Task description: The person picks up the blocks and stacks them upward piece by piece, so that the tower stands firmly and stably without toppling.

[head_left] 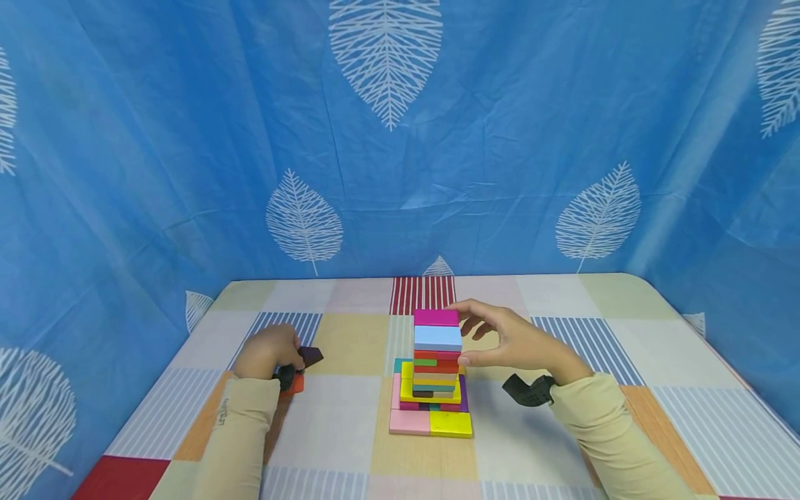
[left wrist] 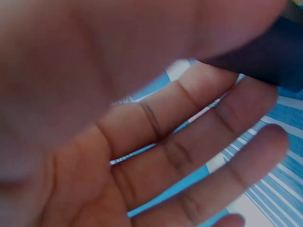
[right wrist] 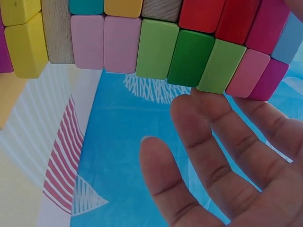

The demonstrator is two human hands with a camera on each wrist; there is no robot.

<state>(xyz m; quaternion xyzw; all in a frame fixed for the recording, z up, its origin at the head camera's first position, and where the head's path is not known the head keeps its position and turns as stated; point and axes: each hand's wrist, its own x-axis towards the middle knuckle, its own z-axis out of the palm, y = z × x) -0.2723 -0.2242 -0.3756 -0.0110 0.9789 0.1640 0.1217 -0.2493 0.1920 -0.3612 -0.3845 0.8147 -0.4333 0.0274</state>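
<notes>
A tower of colored wooden blocks (head_left: 436, 361) stands on the table, with a light blue block (head_left: 437, 338) and a magenta block (head_left: 435, 317) at its top. My right hand (head_left: 521, 344) steadies the tower's upper right side, thumb at its near edge and index finger at the far top corner. In the right wrist view, fingertips (right wrist: 208, 94) lie right at the green and pink blocks. At the left, my left hand (head_left: 270, 351) pinches a dark block (head_left: 311, 357) between thumb and fingers, low over the table. The other left fingers (left wrist: 189, 142) are loosely extended.
An orange-red piece (head_left: 292, 384) shows beneath the left wrist. Pink and yellow blocks (head_left: 450, 423) form the tower's wider base. A patchwork cloth (head_left: 337, 423) covers the table, and a blue leaf-print curtain (head_left: 481, 173) surrounds its back and sides.
</notes>
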